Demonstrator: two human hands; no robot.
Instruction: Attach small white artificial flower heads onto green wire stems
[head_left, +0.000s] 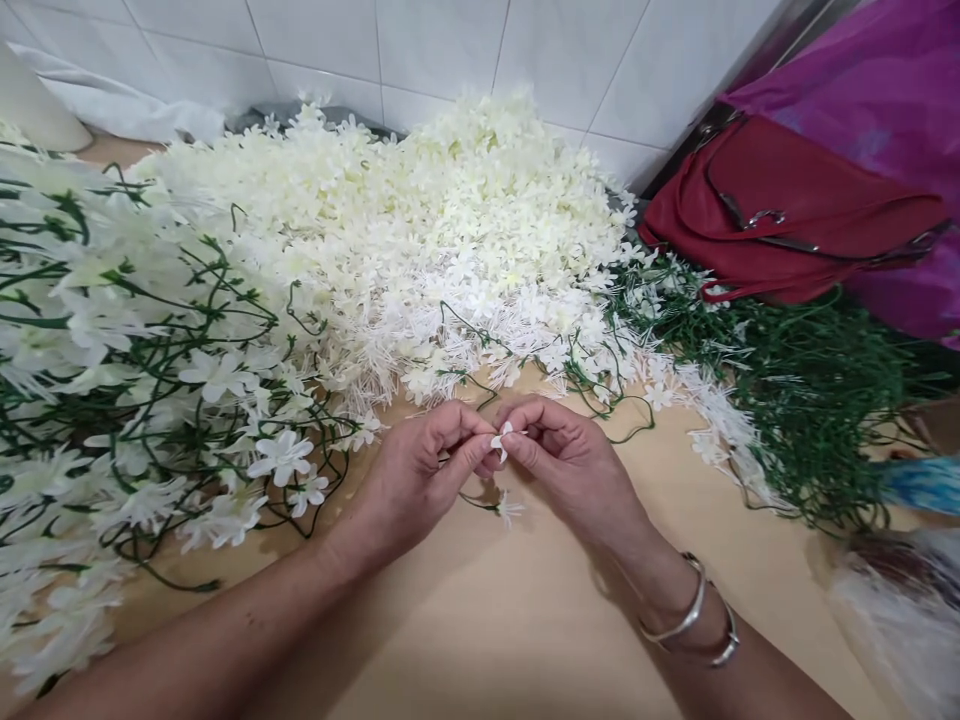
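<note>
My left hand (424, 475) and my right hand (566, 460) meet over the tan table (487, 620), fingers pinched together on a small white artificial flower (501, 440). A thin green stem with another white blossom (510, 508) hangs below the hands, apparently held by the left fingers. Just beyond the hands lies a big heap of loose cream and white petals (450, 230). At my left, a tangle of green stems with white flowers attached (135, 400) reaches almost to my left wrist.
A pile of bare green stems (810, 400) lies at the right. Behind it sit a dark red handbag (780, 215) and purple cloth (885, 90). A white tiled wall (450, 40) backs the table. A clear plastic bag (900, 610) is at the lower right.
</note>
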